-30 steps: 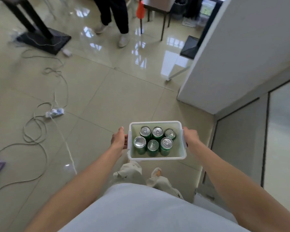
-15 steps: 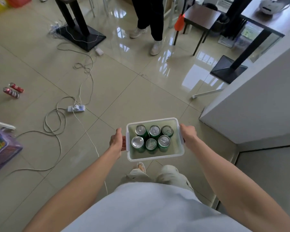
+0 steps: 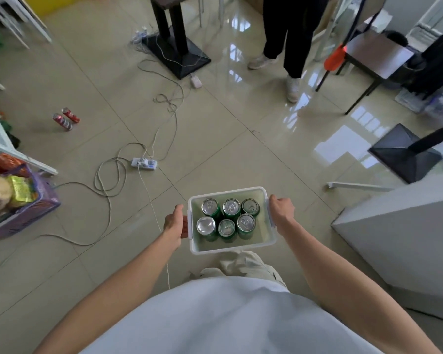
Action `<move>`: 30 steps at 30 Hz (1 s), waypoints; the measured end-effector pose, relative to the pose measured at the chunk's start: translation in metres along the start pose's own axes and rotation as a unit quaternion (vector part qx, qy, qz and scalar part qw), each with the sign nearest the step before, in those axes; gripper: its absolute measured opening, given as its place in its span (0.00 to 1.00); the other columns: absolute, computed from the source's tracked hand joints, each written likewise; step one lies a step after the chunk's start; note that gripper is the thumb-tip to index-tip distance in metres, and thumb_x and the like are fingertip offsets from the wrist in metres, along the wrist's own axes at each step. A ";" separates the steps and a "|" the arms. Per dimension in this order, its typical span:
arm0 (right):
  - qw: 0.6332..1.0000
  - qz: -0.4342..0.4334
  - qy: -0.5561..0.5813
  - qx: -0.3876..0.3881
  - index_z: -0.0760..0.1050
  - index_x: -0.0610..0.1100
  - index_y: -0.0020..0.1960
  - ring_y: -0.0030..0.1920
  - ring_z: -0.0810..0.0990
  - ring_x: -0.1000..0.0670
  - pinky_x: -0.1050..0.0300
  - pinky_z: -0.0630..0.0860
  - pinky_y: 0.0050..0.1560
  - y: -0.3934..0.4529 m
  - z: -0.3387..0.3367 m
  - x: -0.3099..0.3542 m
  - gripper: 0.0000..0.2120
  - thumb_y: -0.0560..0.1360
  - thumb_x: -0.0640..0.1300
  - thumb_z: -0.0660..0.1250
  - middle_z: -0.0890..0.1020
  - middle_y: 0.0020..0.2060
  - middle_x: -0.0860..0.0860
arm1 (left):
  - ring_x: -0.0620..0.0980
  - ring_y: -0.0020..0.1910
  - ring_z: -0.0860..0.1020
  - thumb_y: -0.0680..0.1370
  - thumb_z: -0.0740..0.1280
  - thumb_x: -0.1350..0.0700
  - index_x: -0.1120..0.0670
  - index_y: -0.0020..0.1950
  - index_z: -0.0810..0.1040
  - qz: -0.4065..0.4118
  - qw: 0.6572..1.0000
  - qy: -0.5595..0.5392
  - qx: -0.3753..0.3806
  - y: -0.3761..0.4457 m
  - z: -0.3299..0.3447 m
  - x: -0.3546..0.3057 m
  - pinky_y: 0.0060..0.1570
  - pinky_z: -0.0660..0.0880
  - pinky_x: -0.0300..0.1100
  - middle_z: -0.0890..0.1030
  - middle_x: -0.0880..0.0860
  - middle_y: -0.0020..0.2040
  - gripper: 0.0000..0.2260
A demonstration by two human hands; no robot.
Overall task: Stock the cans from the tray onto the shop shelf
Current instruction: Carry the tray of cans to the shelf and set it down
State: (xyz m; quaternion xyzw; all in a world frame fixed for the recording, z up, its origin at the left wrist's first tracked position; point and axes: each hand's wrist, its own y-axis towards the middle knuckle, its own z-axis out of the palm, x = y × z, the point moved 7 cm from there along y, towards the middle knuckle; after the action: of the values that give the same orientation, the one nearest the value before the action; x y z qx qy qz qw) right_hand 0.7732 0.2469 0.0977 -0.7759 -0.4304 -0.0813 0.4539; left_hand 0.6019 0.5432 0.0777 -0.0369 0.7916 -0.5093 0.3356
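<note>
I carry a white plastic tray (image 3: 267,233) at waist height over the tiled floor. Several green cans (image 3: 227,217) with silver tops stand upright in it, in two rows toward its left side. My left hand (image 3: 175,224) grips the tray's left handle. My right hand (image 3: 281,211) grips the right handle. A white shop shelf (image 3: 0,143) with goods on it shows at the far left edge, well away from the tray.
Two red cans (image 3: 65,118) lie on the floor at left. A purple basket (image 3: 23,213) of snacks sits by the shelf. Cables and a power strip (image 3: 143,163) cross the floor ahead. A person's legs (image 3: 287,44), black table bases and a white cabinet (image 3: 404,241) stand around.
My view has swung left while I carry the tray: the white cabinet slid to the right edge, and the shelf, basket and red cans came into sight on the left.
</note>
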 end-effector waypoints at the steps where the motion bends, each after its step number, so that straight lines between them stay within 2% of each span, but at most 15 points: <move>1: 1.000 -0.003 -0.003 0.005 0.67 0.43 0.29 0.38 0.72 0.45 0.52 0.69 0.41 0.007 0.003 0.012 0.21 0.79 0.48 0.60 0.74 0.36 0.42 | 0.57 0.39 0.79 0.80 0.59 0.42 0.61 0.49 0.78 0.000 1.000 -0.006 -0.008 0.005 0.000 -0.009 0.45 0.79 0.49 0.82 0.61 0.43 0.22; 3: 1.000 -0.015 -0.017 0.009 0.67 0.43 0.29 0.36 0.72 0.45 0.52 0.70 0.40 0.024 0.007 0.037 0.20 0.79 0.48 0.60 0.74 0.35 0.42 | 0.57 0.38 0.79 0.79 0.60 0.42 0.61 0.49 0.78 0.001 1.000 -0.017 -0.024 0.014 0.002 -0.027 0.41 0.77 0.47 0.82 0.61 0.43 0.22; 7: 0.998 -0.042 -0.038 0.030 0.69 0.42 0.30 0.35 0.74 0.45 0.53 0.72 0.40 0.051 0.018 0.089 0.20 0.78 0.49 0.59 0.75 0.34 0.43 | 0.55 0.34 0.79 0.78 0.62 0.44 0.60 0.43 0.78 -0.003 0.998 -0.050 -0.035 0.030 0.003 -0.061 0.34 0.75 0.43 0.82 0.58 0.37 0.19; 11: 0.995 -0.073 -0.063 0.040 0.67 0.42 0.29 0.31 0.70 0.46 0.56 0.66 0.32 0.074 0.034 0.141 0.20 0.78 0.48 0.59 0.70 0.27 0.47 | 0.57 0.38 0.79 0.78 0.62 0.45 0.61 0.49 0.79 -0.015 0.996 -0.078 -0.049 0.048 -0.004 -0.090 0.39 0.76 0.44 0.82 0.61 0.43 0.19; 16: 0.991 -0.076 -0.092 0.063 0.73 0.38 0.35 0.36 0.73 0.44 0.54 0.70 0.40 0.104 0.069 0.194 0.18 0.78 0.48 0.59 0.74 0.31 0.44 | 0.58 0.43 0.79 0.77 0.63 0.44 0.65 0.56 0.80 -0.025 0.993 -0.094 -0.067 0.084 -0.019 -0.129 0.48 0.78 0.51 0.83 0.64 0.49 0.24; 22: 0.988 -0.071 -0.113 0.077 0.74 0.37 0.38 0.39 0.73 0.44 0.54 0.69 0.42 0.134 0.120 0.263 0.17 0.79 0.47 0.58 0.75 0.35 0.42 | 0.58 0.41 0.78 0.77 0.62 0.44 0.63 0.54 0.80 -0.040 0.990 -0.111 -0.082 0.143 -0.042 -0.184 0.45 0.76 0.48 0.81 0.62 0.46 0.22; 27: 0.987 -0.077 -0.124 0.071 0.76 0.36 0.41 0.41 0.76 0.43 0.50 0.75 0.47 0.153 0.151 0.331 0.17 0.79 0.48 0.58 0.77 0.39 0.40 | 0.56 0.37 0.77 0.77 0.62 0.45 0.60 0.49 0.76 -0.052 0.987 -0.126 -0.085 0.180 -0.060 -0.239 0.40 0.75 0.45 0.80 0.61 0.45 0.18; 30: 0.986 -0.095 -0.122 0.069 0.76 0.36 0.40 0.41 0.76 0.42 0.54 0.72 0.44 0.165 0.170 0.373 0.17 0.79 0.48 0.59 0.78 0.38 0.40 | 0.56 0.38 0.78 0.77 0.62 0.44 0.60 0.50 0.77 -0.056 0.986 -0.131 -0.084 0.205 -0.073 -0.272 0.37 0.74 0.43 0.80 0.60 0.45 0.18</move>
State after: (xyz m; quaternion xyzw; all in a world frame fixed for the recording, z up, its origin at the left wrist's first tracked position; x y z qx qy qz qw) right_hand 1.0807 0.5640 0.0878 -0.7026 -0.5587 0.0014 0.4408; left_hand 0.8286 0.8068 0.0604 -0.1753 0.7777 -0.4494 0.4031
